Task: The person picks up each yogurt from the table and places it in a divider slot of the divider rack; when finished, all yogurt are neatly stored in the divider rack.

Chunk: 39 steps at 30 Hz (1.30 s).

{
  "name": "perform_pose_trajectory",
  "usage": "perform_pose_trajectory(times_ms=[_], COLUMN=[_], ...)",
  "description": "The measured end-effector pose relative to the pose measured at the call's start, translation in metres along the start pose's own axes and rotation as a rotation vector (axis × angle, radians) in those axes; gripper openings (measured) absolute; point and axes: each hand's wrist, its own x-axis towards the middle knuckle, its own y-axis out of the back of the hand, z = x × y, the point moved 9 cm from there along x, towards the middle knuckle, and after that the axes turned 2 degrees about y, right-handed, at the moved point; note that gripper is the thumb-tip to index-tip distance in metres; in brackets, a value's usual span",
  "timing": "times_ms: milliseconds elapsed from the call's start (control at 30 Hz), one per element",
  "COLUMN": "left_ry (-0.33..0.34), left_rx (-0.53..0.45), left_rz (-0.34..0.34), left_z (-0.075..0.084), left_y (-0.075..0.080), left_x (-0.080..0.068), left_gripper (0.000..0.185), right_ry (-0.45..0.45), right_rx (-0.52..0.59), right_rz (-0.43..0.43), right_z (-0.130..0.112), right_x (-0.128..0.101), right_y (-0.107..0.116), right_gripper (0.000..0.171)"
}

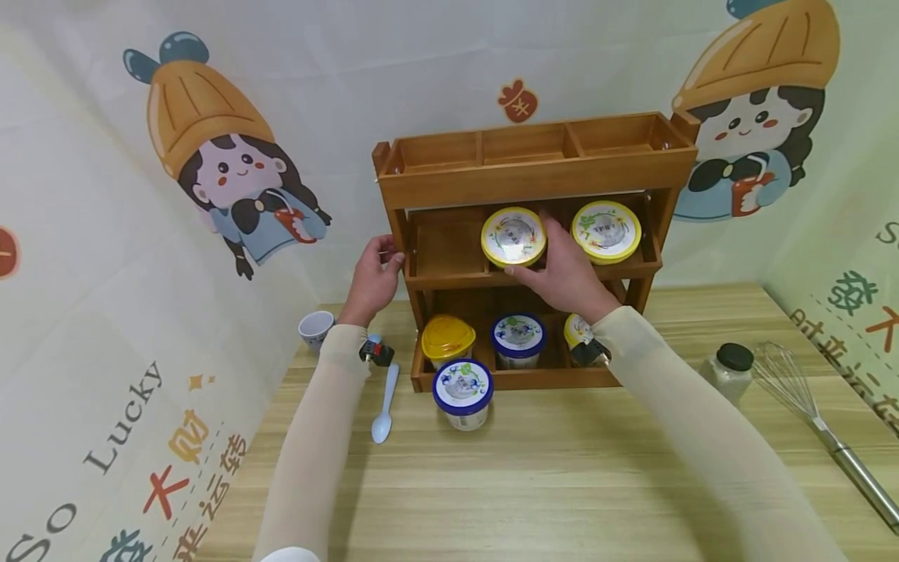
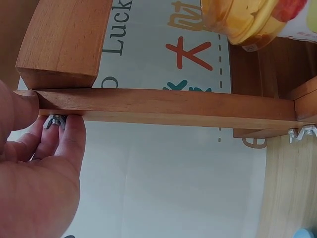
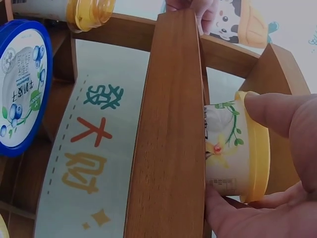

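Observation:
My left hand (image 1: 374, 279) grips the left upright of a brown wooden three-tier rack (image 1: 534, 183), thumb and fingers on either side of the post (image 2: 173, 105). In the left wrist view its fingertips lie around a metal wing nut (image 2: 54, 121). A round tub with a yellow rim and white lid (image 1: 513, 236) is held by my right hand (image 1: 567, 269) at the middle compartment of the middle tier. The right wrist view shows thumb and fingers around this tub (image 3: 225, 148), partly behind the shelf's front board (image 3: 166, 124). Another yellow-rimmed tub (image 1: 605, 231) stands right of that hand.
On the bottom tier are a yellow-lidded tub (image 1: 448, 338), a blue-lidded tub (image 1: 518, 337) and a partly hidden yellow one (image 1: 577, 331). Before the rack stands another blue-lidded tub (image 1: 463, 388). Around lie a spoon (image 1: 386, 406), cup (image 1: 315, 325), jar (image 1: 728, 371) and whisk (image 1: 818, 421).

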Motion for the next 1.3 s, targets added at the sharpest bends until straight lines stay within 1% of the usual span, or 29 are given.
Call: perform_pose_trajectory(times_ms=[167,267,400,500,600,767,900,1033,1300], left_ry=[-0.007,-0.008,0.001,0.001,-0.004,-0.003,0.001,0.005,0.009], left_rx=[-0.003,-0.011,-0.013,-0.009,-0.011,-0.003,-0.005,-0.008,-0.004], left_rz=[0.004,0.002,-0.008,-0.007,-0.003,-0.002,-0.005,-0.002,-0.006], left_z=[0.000,-0.001,-0.003,-0.001,0.001,0.001,0.002,0.001,-0.003], left_y=[0.001,0.000,-0.003,-0.005,-0.005,-0.003,-0.001,0.002,0.001], left_x=[-0.001,-0.001,-0.001,-0.001,0.000,0.001,0.001,0.000,0.001], left_gripper=[0.044,0.043,0.044,0.045,0.044,0.043,0.044,0.044,0.044], right_ry=[-0.038,-0.035,-0.006,0.006,-0.009,-0.028,0.009,0.052,0.071], right_rx=[0.008,0.055,0.117,0.110,0.097,0.121,0.146,0.178,0.179], right_rz=[-0.017,-0.023,-0.027,-0.025,-0.030,-0.050,-0.052,-0.060,-0.114], right_z=[0.004,0.005,0.004,0.003,0.005,0.005,0.002,0.000,0.004], right_x=[-0.002,-0.007,-0.020,-0.030,-0.041,-0.061,-0.073,-0.082,-0.092], right_y=[0.000,0.000,0.001,0.003,0.004,0.000,-0.008,-0.022,-0.057], right_gripper=[0.105,0.104,0.099,0.098,0.098,0.095,0.088,0.082,0.078])
